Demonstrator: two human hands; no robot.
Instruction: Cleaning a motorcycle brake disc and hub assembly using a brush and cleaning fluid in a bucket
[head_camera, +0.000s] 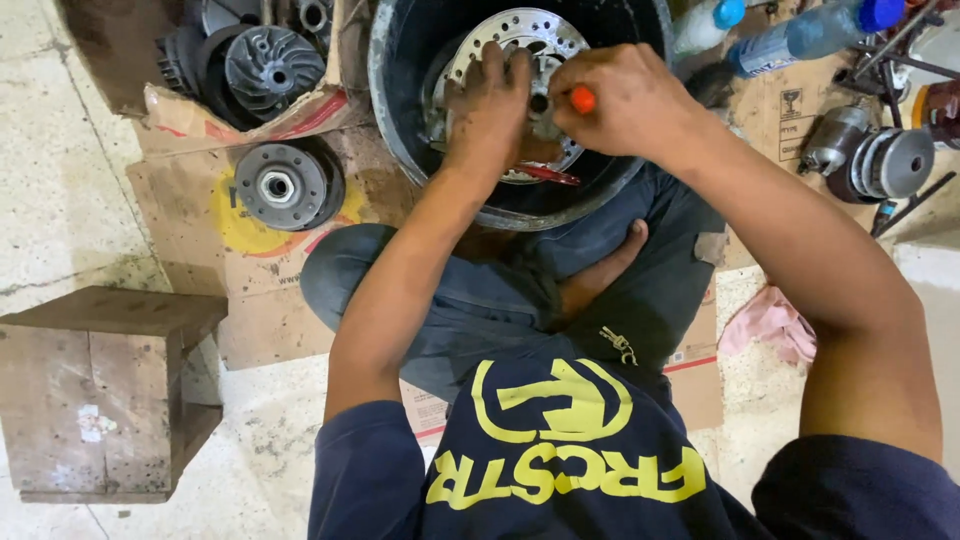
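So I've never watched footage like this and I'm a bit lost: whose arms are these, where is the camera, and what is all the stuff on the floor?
The camera sits on a person's head and looks straight down, so the two bare arms are the wearer's own, with crossed legs below them. The left hand rests flat on a drilled metal brake disc fitted inside a black wheel. The right hand grips a tool with an orange handle at the disc's centre; its tip is hidden. Flattened cardboard covers the floor. On it lie a round pulley-like part, left, and a metal engine part, right. Two plastic bottles with blue caps lie at the top, a wooden block at lower left, a pink rag at right.
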